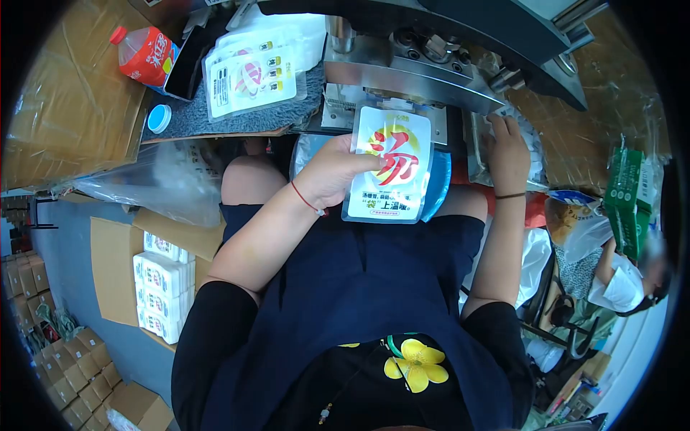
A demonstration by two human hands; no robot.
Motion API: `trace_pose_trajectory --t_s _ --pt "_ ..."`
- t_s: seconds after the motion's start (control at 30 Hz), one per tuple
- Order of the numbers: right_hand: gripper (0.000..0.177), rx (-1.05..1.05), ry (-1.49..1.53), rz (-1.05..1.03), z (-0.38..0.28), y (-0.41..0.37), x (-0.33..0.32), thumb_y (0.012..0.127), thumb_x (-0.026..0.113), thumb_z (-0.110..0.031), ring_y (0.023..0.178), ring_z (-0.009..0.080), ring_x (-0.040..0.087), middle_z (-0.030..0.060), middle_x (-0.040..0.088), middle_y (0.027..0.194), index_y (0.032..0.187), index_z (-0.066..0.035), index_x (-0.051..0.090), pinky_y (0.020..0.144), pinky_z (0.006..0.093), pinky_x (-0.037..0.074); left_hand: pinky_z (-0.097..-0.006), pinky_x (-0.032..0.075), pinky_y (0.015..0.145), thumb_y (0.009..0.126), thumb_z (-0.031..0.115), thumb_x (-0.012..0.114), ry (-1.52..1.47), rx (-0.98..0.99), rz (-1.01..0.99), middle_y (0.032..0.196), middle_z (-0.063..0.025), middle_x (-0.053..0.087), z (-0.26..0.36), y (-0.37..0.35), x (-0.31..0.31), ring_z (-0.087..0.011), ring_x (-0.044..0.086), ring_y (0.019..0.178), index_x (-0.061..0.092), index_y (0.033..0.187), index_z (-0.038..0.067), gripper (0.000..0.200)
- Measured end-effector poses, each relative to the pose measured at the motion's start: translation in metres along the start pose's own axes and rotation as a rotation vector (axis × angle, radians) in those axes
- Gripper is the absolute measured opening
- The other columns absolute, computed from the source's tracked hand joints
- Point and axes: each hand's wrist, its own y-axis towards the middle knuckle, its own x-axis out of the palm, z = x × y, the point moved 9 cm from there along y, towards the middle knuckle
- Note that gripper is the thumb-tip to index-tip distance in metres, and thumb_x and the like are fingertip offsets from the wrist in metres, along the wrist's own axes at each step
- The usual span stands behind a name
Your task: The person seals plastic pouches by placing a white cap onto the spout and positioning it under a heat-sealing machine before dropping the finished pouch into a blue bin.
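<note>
My left hand [334, 172] grips a white flat pouch [392, 190] printed with a large red character, thumb across its front. The pouch is upright in front of a metal machine [413, 79] with a steel bar. My right hand [509, 154] reaches over a tray [476, 154] of clear plastic packets [533, 147] right of the machine. Its fingers are stretched out and slightly apart, with the tips partly hidden at the tray. Behind the held pouch, a blue shiny sheet [437, 187] shows near my lap.
Printed pouches [255, 75] lie stacked on a grey mat [215, 128] at left, beside a red-labelled bottle [147, 56] and a blue cap [159, 118]. An open carton [115, 269] holds packed pouches [164, 284]. Another person [622, 280] is at the far right, near a green box [624, 197].
</note>
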Motion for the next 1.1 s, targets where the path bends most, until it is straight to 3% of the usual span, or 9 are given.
trace_pose_trajectory --t_s 0.17,0.3,0.37,0.43,0.5,0.7,0.77,0.9,1.1 --pt "0.034 0.029 0.101 -0.007 0.000 -0.005 -0.001 0.085 0.066 -0.006 0.098 0.0358 0.068 0.0114 0.065 0.122 0.118 -0.013 0.065 0.082 0.0445 0.056 -0.0363 0.056 0.095 0.095 0.007 0.070 0.097 0.210 0.017 0.127 -0.0166 0.067 0.013 0.005 -0.008 -0.0212 0.070 0.107 0.053 0.134 -0.005 0.045" --pt "0.036 -0.119 0.230 0.050 0.006 -0.006 0.003 0.085 0.062 0.000 0.108 0.0368 0.066 0.0137 0.064 0.127 0.119 -0.010 0.067 0.092 0.0436 0.054 -0.0505 0.039 0.111 0.097 0.032 0.066 1.279 1.196 0.908 0.147 -0.0318 0.045 0.160 -0.080 -0.047 -0.0409 0.047 0.137 0.048 0.143 -0.003 0.061" --pt "0.037 -0.143 0.264 0.099 0.009 -0.007 -0.003 0.085 0.060 0.003 0.112 0.0377 0.064 0.0150 0.065 0.125 0.120 -0.008 0.068 0.096 0.0435 0.052 -0.0549 0.033 0.115 0.094 0.041 0.067 2.126 0.828 1.018 0.152 -0.0295 0.041 0.157 -0.064 -0.090 -0.0450 0.040 0.142 0.048 0.145 0.000 0.068" --pt "0.038 -0.108 0.289 0.168 0.013 -0.011 -0.020 0.086 0.059 0.004 0.115 0.0386 0.062 0.0164 0.066 0.122 0.121 -0.007 0.069 0.098 0.0436 0.050 -0.0545 0.034 0.114 0.096 0.030 0.063 2.212 0.737 0.690 0.157 -0.0158 0.044 0.123 -0.068 -0.089 -0.0417 0.042 0.142 0.044 0.152 0.007 0.063" --pt "0.032 -0.026 0.348 0.226 0.017 -0.018 -0.039 0.093 0.057 -0.001 0.112 0.0378 0.063 0.0189 0.065 0.120 0.123 -0.004 0.067 0.095 0.0417 0.050 -0.0469 0.042 0.109 0.101 0.022 0.060 2.291 0.699 0.573 0.145 -0.0172 0.056 0.107 -0.084 -0.078 -0.0371 0.054 0.133 0.055 0.143 0.003 0.046" --pt "0.019 -0.034 0.649 0.230 -0.062 -0.029 -0.055 0.102 0.056 -0.011 0.098 0.0331 0.065 0.0178 0.066 0.104 0.113 0.001 0.065 0.089 0.0401 0.050 -0.0278 0.053 0.077 0.099 0.013 0.065 0.864 0.651 0.454 0.096 -0.0085 0.075 0.083 -0.098 -0.073 -0.0149 0.071 0.088 0.073 0.107 -0.001 0.018" --pt "0.014 -0.294 0.807 -0.110 -0.122 -0.026 -0.056 0.100 0.059 -0.010 0.093 0.0290 0.066 0.0154 0.068 0.103 0.106 0.002 0.065 0.084 0.0370 0.052 -0.0266 0.055 0.081 0.098 0.013 0.070 0.856 0.460 0.271 0.098 -0.0062 0.075 0.056 -0.079 -0.051 -0.0092 0.068 0.088 0.074 0.108 -0.002 0.019" --pt "0.013 -0.019 1.206 0.051 -0.117 -0.009 -0.084 0.095 0.067 -0.010 0.086 0.0206 0.066 0.0113 0.070 0.095 0.102 0.001 0.067 0.077 0.0312 0.052 -0.0244 0.053 0.075 0.093 0.009 0.073 0.966 0.368 0.171 0.092 -0.0055 0.075 0.025 -0.058 -0.016 -0.0081 0.066 0.083 0.076 0.100 -0.002 0.013" --pt "0.012 -0.371 0.836 -0.071 -0.134 0.002 -0.090 0.099 0.062 -0.013 0.084 0.0285 0.065 0.0114 0.069 0.091 0.098 -0.002 0.067 0.075 0.0356 0.052 -0.0292 0.054 0.091 0.103 0.026 0.065 0.408 0.013 -0.155 0.112 -0.0099 0.074 -0.031 -0.054 0.028 -0.0119 0.068 0.100 0.066 0.123 -0.006 0.037"
